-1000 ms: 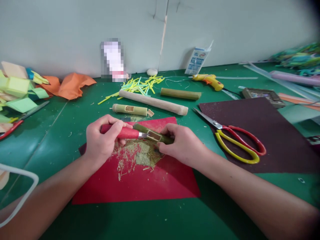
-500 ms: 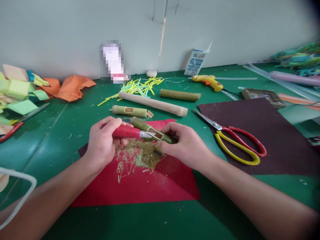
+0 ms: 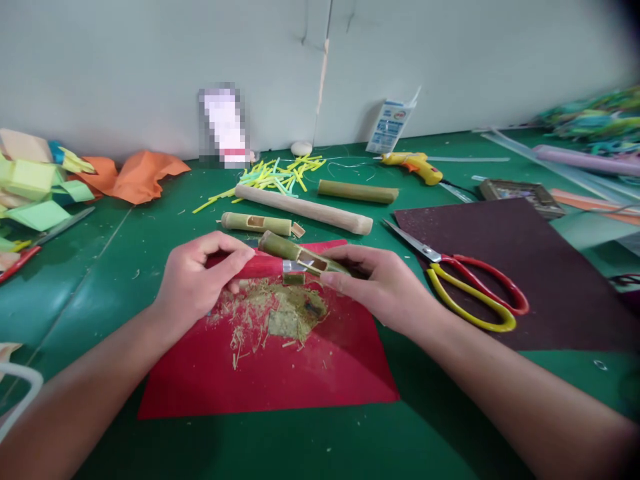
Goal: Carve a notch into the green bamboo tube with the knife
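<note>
My left hand is closed around the rear of a red-handled carving knife. The blade's metal collar points right, and its tip is at the opening of a green bamboo tube. My right hand grips the tube's right end, thumb in front. A rectangular window is cut in the tube's side; its far left end rises slightly. Beneath the hands, a red sheet carries shavings, a flat greenish piece and a short bamboo piece.
Behind are another notched bamboo tube, a pale stick, a bamboo length, yellow-green strips and a glue gun. Open scissors lie right on a dark sheet. Folded papers and orange paper sit left.
My left hand has shifted slightly left along the knife handle, its fingers now nearer the rear. The bamboo tube has turned a little in my right hand.
</note>
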Tool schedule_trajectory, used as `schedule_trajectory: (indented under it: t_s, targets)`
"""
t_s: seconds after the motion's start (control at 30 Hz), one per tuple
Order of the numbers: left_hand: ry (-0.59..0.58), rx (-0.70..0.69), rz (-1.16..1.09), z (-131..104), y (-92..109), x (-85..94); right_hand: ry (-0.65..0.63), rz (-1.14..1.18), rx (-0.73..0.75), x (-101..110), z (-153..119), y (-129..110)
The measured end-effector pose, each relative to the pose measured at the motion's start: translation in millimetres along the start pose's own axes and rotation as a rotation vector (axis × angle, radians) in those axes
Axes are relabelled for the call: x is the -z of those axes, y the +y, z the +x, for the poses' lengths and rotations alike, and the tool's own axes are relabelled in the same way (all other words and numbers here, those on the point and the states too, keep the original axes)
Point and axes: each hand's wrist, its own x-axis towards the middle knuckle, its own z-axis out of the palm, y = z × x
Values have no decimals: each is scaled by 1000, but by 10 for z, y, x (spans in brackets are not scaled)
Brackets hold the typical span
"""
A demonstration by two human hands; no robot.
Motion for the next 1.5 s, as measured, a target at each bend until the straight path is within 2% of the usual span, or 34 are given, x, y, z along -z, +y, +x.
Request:
schedule_trajectory:
  t_s: [0.17,0.23,0.3,0.4,0.53,1.03,1.13,1.37,1.43,1.5]
  targets:
    - [-266,-318,398,13,9,126,62,-137,54,56,-31,-31]
    - [-374,-367,471,11,2,146,44,-180,24,62,-30,-31]
    - [-411,-393,482,4,-23,154,-19,-192,-2,64,-19,-16]
    - [-418,-400,448,-13,-72,138,-104,-192,14,68,6,22]
    - [-424,-379,382,-37,-109,67,-136,-203,-25,66,21,53]
    - [-383,-284,357,-82,-110,-37,-83,-217,-83,29,-9,25]
    - [-395,-236,335,-78,-112,-32,-131,-163,-119,42,-8,18]
    - [-409,-248,321,-89,-85,-26,-240,-50,-153,94,13,15]
    - [-401,-250,328,-96,-72,-41,-225,-65,-150,75,8,11]
    - [-384,-260,336,-101,-56,-65,-110,-180,-132,33,-2,6]
